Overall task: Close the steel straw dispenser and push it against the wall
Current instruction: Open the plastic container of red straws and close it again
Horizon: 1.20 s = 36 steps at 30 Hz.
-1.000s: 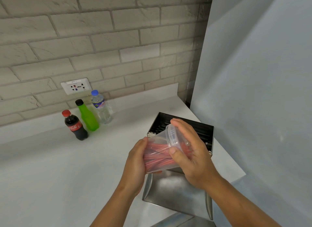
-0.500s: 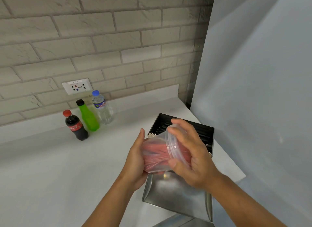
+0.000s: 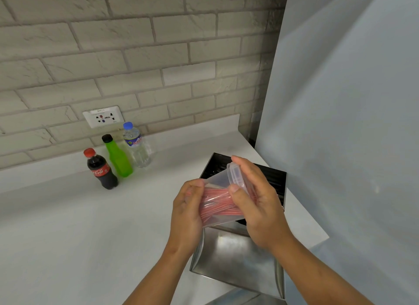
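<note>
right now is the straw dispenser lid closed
No, the dispenser sits open, its lid folded down toward the person, while both hands hold a clear tub of red straws above it.

Clear container (image 3: 217, 202) tilted further, mouth higher.

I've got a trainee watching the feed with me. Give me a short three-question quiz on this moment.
1. True or false: the steel straw dispenser is already shut.
2. What do both hands grip? A) cola bottle B) clear container of red straws C) socket
3. How many bottles stand by the brick wall?

Key:
1. False: its lid lies open toward the person.
2. B: the left hand and right hand grip the clear container.
3. Three: cola bottle, green bottle, water bottle.
</note>
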Each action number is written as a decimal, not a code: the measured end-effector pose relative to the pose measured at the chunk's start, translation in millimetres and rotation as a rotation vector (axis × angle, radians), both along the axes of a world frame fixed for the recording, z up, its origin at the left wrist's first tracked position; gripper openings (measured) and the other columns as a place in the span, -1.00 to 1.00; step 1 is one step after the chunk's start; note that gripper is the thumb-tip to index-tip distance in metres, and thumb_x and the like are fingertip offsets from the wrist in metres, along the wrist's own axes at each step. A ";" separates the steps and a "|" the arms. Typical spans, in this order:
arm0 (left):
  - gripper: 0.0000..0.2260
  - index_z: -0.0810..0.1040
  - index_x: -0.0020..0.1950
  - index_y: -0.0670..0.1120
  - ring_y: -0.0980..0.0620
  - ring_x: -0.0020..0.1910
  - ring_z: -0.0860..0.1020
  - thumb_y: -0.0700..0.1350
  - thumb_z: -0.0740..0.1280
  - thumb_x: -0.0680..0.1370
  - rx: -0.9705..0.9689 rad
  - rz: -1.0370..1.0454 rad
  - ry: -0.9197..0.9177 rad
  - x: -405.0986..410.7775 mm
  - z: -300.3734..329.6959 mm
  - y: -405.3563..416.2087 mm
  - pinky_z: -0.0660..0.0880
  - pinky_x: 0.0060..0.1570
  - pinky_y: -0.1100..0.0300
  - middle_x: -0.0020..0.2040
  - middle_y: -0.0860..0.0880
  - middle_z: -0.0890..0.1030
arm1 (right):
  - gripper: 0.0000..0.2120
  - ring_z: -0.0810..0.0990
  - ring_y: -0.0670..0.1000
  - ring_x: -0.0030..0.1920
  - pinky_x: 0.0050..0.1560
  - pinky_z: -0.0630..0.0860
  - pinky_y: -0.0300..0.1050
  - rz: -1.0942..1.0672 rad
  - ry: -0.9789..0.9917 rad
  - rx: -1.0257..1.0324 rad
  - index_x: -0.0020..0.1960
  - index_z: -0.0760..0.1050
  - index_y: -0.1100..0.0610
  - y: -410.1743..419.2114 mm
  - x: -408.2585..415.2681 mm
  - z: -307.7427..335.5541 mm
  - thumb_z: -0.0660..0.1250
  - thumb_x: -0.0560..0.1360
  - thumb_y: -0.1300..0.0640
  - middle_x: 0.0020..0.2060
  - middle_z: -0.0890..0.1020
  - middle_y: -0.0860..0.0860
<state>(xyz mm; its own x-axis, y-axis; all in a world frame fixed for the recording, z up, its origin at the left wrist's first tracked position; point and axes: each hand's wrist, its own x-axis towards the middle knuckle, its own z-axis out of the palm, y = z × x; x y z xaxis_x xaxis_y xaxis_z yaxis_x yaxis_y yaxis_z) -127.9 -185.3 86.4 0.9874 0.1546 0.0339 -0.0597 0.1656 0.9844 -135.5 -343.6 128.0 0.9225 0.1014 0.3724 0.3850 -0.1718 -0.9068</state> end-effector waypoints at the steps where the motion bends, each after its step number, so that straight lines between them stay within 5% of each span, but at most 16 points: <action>1: -0.57 0.70 0.07 0.00 -0.01 -0.08 0.73 0.30 0.28 0.51 0.008 0.006 -0.010 -0.1 -0.5 -0.9 0.66 -0.14 0.18 -0.05 -0.06 0.74 | -0.52 0.48 -0.03 0.46 0.39 0.50 0.13 -0.004 0.007 0.007 0.47 0.40 -0.15 0.7 -0.2 0.6 0.28 0.55 -0.12 0.43 0.51 -0.10; 6: -0.59 0.70 0.08 0.01 -0.01 -0.05 0.72 0.28 0.29 0.50 -0.037 0.044 0.027 -2.8 -1.1 -6.1 0.66 -0.13 0.16 -0.02 -0.03 0.74 | -0.48 0.51 -0.05 0.42 0.35 0.54 0.17 -0.003 0.082 0.039 0.47 0.43 -0.16 3.0 -0.3 2.2 0.31 0.52 -0.17 0.42 0.51 -0.14; 11: -0.56 0.68 0.24 -0.13 -0.23 0.09 0.69 0.16 0.34 0.55 -0.309 -0.010 0.174 -3.7 -1.0 -5.9 0.60 0.12 -0.29 0.17 -0.32 0.68 | -0.31 0.35 -0.12 0.56 0.52 0.39 0.16 0.080 0.113 0.009 0.55 0.28 -0.22 -16.7 4.5 -1.9 0.33 0.49 -0.41 0.56 0.38 -0.17; 14: -0.49 0.70 0.28 -0.11 -0.25 0.08 0.73 0.24 0.31 0.57 -0.434 -0.063 0.238 -4.0 1.7 -3.6 0.67 -0.09 -0.12 0.17 -0.29 0.72 | -0.13 0.38 -0.03 0.56 0.51 0.40 0.12 0.150 0.115 0.100 0.61 0.25 0.01 -19.7 0.5 -10.1 0.34 0.47 -0.43 0.55 0.42 -0.09; 16: -0.50 0.70 0.30 -0.10 -0.26 0.12 0.73 0.22 0.25 0.61 -0.433 -0.085 0.241 -6.1 0.4 -4.6 0.66 -0.03 -0.12 0.19 -0.28 0.72 | -0.17 0.51 -0.04 0.46 0.39 0.49 -0.13 0.164 0.114 0.151 0.58 0.28 0.08 -16.2 -3.3 -14.9 0.38 0.49 -0.36 0.44 0.54 -0.13; 18: -0.58 0.72 0.25 -0.04 -0.19 0.16 0.72 0.17 0.19 0.68 -0.292 -0.075 0.192 -10.0 -3.2 -8.5 0.65 0.08 -0.07 0.18 -0.19 0.75 | -0.17 0.60 -0.06 0.35 0.25 0.54 -0.24 0.110 0.146 0.209 0.53 0.33 0.06 -14.9 -4.1 -14.7 0.44 0.44 -0.36 0.33 0.62 -0.15; 21: -0.72 0.70 0.11 0.18 0.06 0.13 0.69 -0.01 0.19 0.72 0.090 0.000 0.032 -12.1 0.1 -10.5 0.61 -0.02 0.30 0.10 0.11 0.74 | -0.11 0.65 -0.09 0.26 0.16 0.58 -0.24 -0.003 0.173 0.277 0.47 0.36 -0.05 -18.7 -1.1 -12.2 0.52 0.28 -0.43 0.22 0.67 -0.21; 24: -0.73 0.65 0.25 0.18 0.11 0.23 0.65 0.01 0.20 0.67 0.111 -0.045 -0.069 -13.1 13.7 -13.5 0.57 0.10 0.26 0.22 0.14 0.70 | -0.09 0.66 -0.14 0.22 0.13 0.59 -0.29 -0.056 0.164 0.263 0.44 0.34 -0.15 -17.3 -0.7 -13.5 0.54 0.22 -0.47 0.18 0.67 -0.27; 27: -0.59 0.53 0.45 0.10 0.14 0.30 0.63 0.20 0.20 0.66 0.028 -0.136 -0.145 -18.0 21.3 -20.7 0.56 0.15 0.32 0.32 0.13 0.66 | 0.03 0.65 -0.20 0.22 0.11 0.56 -0.36 -0.089 0.148 0.258 0.55 0.26 -0.04 -9.6 -3.5 -16.5 0.48 0.25 -0.51 0.19 0.64 -0.30; 30: -0.30 0.29 0.56 0.28 0.11 0.34 0.61 0.48 0.32 0.48 0.027 -0.159 -0.109 -22.1 21.9 -25.2 0.55 0.28 0.18 0.34 0.21 0.63 | -0.19 0.59 -0.33 0.24 0.12 0.49 -0.49 -0.095 0.138 0.266 0.59 0.21 -0.08 0.2 -7.3 -19.6 0.20 0.49 -0.49 0.22 0.59 -0.42; 33: -0.36 0.26 0.43 0.52 0.19 0.31 0.63 0.51 0.40 0.40 0.096 -0.122 -0.152 -25.5 27.6 -30.4 0.57 0.24 0.28 0.30 0.32 0.63 | -0.39 0.64 -0.26 0.22 0.09 0.53 -0.46 -0.132 0.200 0.387 0.54 0.32 -0.16 7.0 -9.8 -22.0 0.01 0.58 -0.38 0.22 0.66 -0.28; 36: -0.44 0.36 0.43 0.33 0.23 0.23 0.65 0.42 0.39 0.48 0.106 -0.043 -0.232 -29.1 32.1 -40.9 0.54 0.11 0.44 0.23 0.32 0.65 | -0.51 0.70 -0.19 0.12 0.03 0.58 -0.39 -0.241 0.190 0.454 0.46 0.43 -0.13 15.8 -10.2 -22.3 0.01 0.64 -0.25 0.16 0.72 -0.11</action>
<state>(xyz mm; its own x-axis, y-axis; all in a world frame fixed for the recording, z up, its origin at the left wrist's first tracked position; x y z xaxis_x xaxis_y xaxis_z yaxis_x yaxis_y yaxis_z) -157.0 -226.2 118.5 0.9568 0.0967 0.2741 -0.2812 0.0699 0.9571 -145.7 -327.9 105.7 0.9550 -0.2530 0.1546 0.2057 0.1898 -0.9600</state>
